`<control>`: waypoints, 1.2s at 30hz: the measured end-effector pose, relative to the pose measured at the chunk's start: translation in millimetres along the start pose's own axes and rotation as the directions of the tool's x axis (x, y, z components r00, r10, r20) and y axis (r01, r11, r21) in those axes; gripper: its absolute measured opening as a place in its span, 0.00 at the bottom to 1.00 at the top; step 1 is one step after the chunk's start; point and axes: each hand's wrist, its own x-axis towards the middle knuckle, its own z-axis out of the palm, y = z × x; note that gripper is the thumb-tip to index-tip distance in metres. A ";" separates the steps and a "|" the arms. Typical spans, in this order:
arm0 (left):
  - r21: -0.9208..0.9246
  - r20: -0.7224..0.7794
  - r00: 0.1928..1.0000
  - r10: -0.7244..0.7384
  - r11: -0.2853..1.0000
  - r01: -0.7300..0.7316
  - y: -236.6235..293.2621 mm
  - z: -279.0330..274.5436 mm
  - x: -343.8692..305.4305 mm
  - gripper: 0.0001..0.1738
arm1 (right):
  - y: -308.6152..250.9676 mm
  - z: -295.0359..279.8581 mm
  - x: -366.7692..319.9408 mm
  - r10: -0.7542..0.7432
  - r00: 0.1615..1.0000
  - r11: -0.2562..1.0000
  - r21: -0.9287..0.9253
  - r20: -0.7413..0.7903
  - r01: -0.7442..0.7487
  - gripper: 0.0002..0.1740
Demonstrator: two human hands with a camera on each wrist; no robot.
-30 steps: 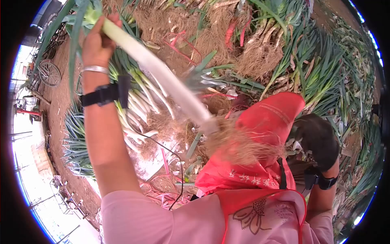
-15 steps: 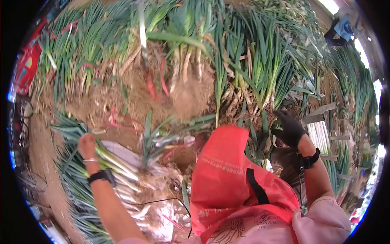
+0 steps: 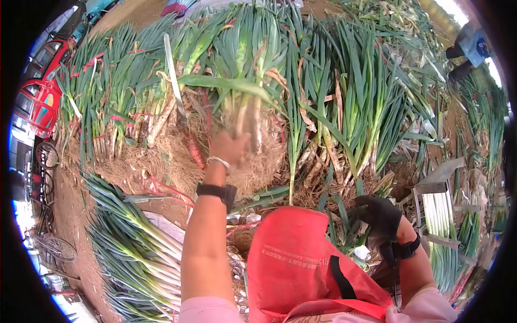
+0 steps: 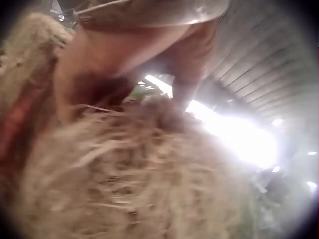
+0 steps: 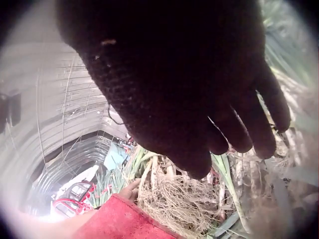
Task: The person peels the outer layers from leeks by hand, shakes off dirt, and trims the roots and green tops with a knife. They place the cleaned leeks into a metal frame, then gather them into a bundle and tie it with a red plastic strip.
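Because the left hand is a blur in the head view, we cannot make out its fingers well. It is up and left of the red apron, at the foot of a bunch of green onions. In the left wrist view, fuzzy roots hide the fingertips, so we cannot tell if the hand grips the stems or only touches them.

Just right of the apron is the right hand, in a dark glove. Its fingers are loose, side by side, and we see nothing in them. Farther right of the apron, more onions stand in a metal rack. Left of the apron lies an onion pile, partly hidden by the left arm.
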 end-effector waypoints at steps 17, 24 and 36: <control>-0.169 -0.369 0.879 0.301 0.909 -0.382 -21.8 77.9 -11.5 0.26 | -128.8 32.4 263.1 -0.011 0.969 1.000 -0.013 -0.249 0.008 0.32; 0.435 -0.388 0.665 0.638 0.763 -0.477 16.5 38.4 30.8 0.23 | -113.2 35.3 262.4 -0.152 0.962 0.940 0.268 -0.228 0.212 0.27; -0.198 0.045 0.993 0.113 0.975 -0.102 36.0 44.0 54.3 0.27 | -25.6 -37.3 223.7 0.221 0.915 0.937 -0.189 -0.337 -0.295 0.26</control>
